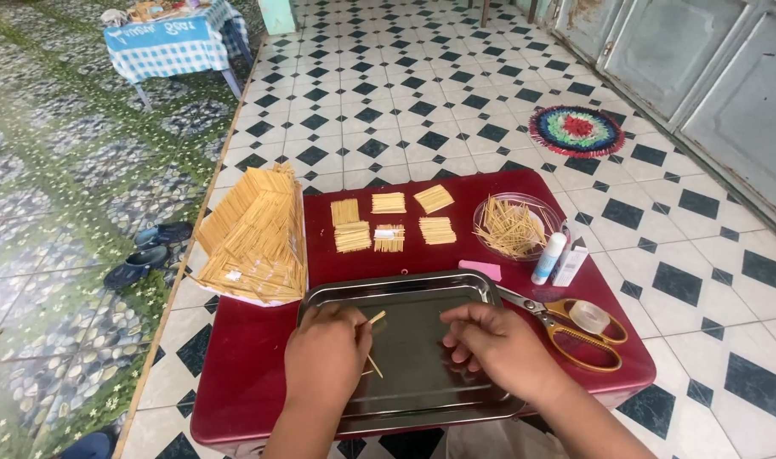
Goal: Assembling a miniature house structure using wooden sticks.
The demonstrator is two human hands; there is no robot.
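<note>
The left hand (pixel 326 351) is hovering over the near left part of a shallow metal tray (pixel 422 293), and its grip is pinched together on a thin wooden stick (pixel 376 318) whose free end is poking up and to the right of the fingers. A second stick (pixel 373 365) is lying on the tray floor just below that grip, partly hidden by the hand. The right hand (pixel 497 342) is resting over the tray's right half, just across from the left grip, with its fingers curled inward; whether they are closing on anything cannot be told, since the fingertips are turned down and away from the camera.

The tray is sitting on a low red desk (pixel 252 340). Just right of the right hand, yellow-handled scissors (pixel 566 327) are lying beside a roll of clear tape (pixel 589 316). Beyond the right grip, a glue bottle (pixel 548 258) and a small white box (pixel 571 262) are standing next to a clear bowl (pixel 541 208) full of loose sticks, and a pink eraser (pixel 480 269) is touching the tray's far rim. Farther out from both hands, six small panels of glued sticks (pixel 390 223) are lying in two rows. Beyond and left of the left grip, a stick-built model house (pixel 256 234) is standing at the desk's edge.
</note>
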